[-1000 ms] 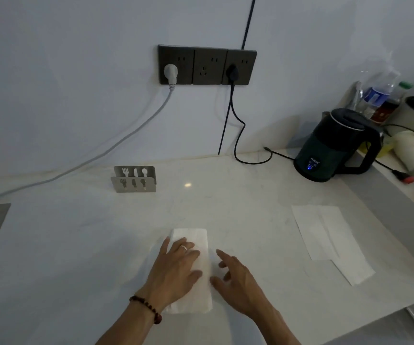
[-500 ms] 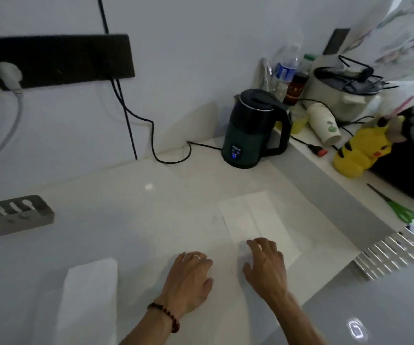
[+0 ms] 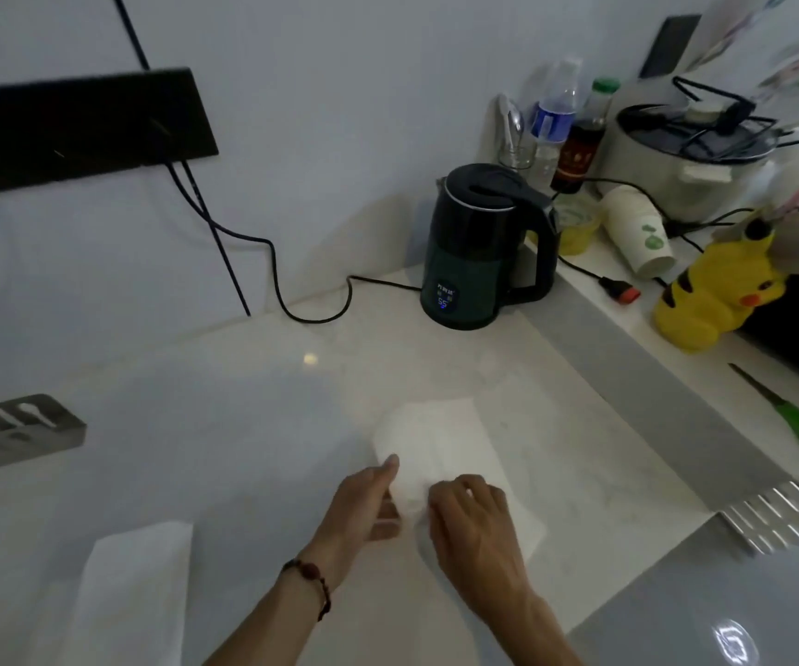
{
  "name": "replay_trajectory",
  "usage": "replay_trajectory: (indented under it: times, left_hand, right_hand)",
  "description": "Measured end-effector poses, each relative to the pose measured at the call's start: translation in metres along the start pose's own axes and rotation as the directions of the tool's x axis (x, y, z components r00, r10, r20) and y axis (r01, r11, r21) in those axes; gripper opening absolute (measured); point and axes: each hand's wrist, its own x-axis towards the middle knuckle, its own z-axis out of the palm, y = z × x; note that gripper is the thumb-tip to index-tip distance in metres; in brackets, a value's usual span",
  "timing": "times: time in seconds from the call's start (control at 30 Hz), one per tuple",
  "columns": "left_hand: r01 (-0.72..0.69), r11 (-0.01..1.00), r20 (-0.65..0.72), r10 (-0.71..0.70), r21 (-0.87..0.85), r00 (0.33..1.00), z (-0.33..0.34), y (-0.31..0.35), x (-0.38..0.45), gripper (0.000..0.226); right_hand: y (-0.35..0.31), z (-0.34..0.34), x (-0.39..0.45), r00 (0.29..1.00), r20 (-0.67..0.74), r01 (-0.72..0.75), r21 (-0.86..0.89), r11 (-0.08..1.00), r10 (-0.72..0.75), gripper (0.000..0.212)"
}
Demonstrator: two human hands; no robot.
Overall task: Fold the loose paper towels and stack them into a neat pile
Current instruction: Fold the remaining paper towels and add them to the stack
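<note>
Our left hand (image 3: 369, 509) and right hand (image 3: 472, 528) both pinch the near edge of the loose paper towel (image 3: 441, 454). Uneven lifting could skew its fold or tear it, we judge. The folded towel (image 3: 136, 584) lies well left of our hands.

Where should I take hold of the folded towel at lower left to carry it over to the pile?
Probably the folded towel is best pinched at its far short edge, coming in from its right side, where bare counter lies open. It lies flat, a long strip, apart from both hands, so a fingertip must slide under an edge first.

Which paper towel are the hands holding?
The paper towel nearer the kettle: both hands pinch its near end. The folded paper towel at lower left lies untouched.
</note>
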Motion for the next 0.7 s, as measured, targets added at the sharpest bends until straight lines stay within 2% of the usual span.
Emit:
replay_trajectory:
  times: [0.07, 0.17, 0.23, 0.3, 0.37, 0.4, 0.47, 0.57, 0.6, 0.67, 0.7]
  left_hand:
    - [0.065, 0.990, 0.001, -0.066, -0.125, 0.998, 0.005, 0.008, 0.003, 0.032]
    - [0.009, 0.999, -0.153, -0.016, -0.048, 0.988, 0.006, 0.006, 0.008, 0.019]
    - [0.004, 1.000, -0.156, -0.009, -0.031, 0.988, 0.001, 0.008, 0.004, 0.016]
    - [-0.010, 0.999, -0.098, 0.007, -0.030, 0.995, -0.009, 0.012, -0.003, 0.023]
    - [-0.032, 0.997, -0.086, 0.026, -0.068, 0.996, -0.023, 0.019, -0.012, 0.023]
    - [-0.038, 0.993, -0.084, 0.029, -0.112, 0.996, -0.034, 0.021, -0.017, 0.021]
    - [-0.018, 0.975, -0.045, 0.008, -0.223, 0.999, -0.055, 0.025, -0.025, 0.017]
    - [0.019, 0.941, 0.050, -0.003, -0.339, 0.999, -0.086, 0.024, -0.036, 0.021]
    - [0.017, 0.936, 0.072, 0.009, -0.351, 0.997, -0.097, 0.023, -0.039, 0.022]
    - [0.002, 0.941, 0.087, 0.030, -0.340, 0.996, -0.113, 0.017, -0.043, 0.022]
    - [-0.011, 0.949, 0.087, 0.040, -0.316, 0.995, -0.121, 0.013, -0.046, 0.022]
  right_hand:
    - [-0.009, 0.003, -0.008, 0.995, 0.015, 0.099, 0.006, 0.995, -0.099, 0.008]
    - [-0.018, 0.004, -0.014, 0.994, 0.046, 0.092, 0.103, 0.990, -0.097, 0.012]
    - [-0.020, 0.002, -0.013, 0.996, 0.086, -0.016, 0.154, 0.988, 0.003, 0.023]
    - [-0.022, 0.001, -0.008, 0.977, 0.169, -0.160, 0.188, 0.969, 0.128, 0.040]
    - [-0.026, -0.001, 0.002, 0.928, 0.255, -0.334, 0.237, 0.912, 0.274, 0.052]
    - [-0.030, -0.002, 0.007, 0.892, 0.301, -0.420, 0.281, 0.863, 0.336, 0.051]
    - [-0.041, -0.005, 0.015, 0.814, 0.368, -0.576, 0.406, 0.710, 0.450, 0.044]
    - [-0.065, -0.017, 0.032, 0.685, 0.482, -0.711, 0.605, 0.358, 0.546, 0.042]
    - [-0.075, -0.023, 0.037, 0.641, 0.542, -0.730, 0.649, 0.214, 0.544, 0.039]
    - [-0.090, -0.028, 0.043, 0.567, 0.696, -0.743, 0.663, -0.090, 0.440, 0.023]
    - [-0.098, -0.028, 0.045, 0.549, 0.739, -0.742, 0.646, -0.180, 0.390, 0.019]
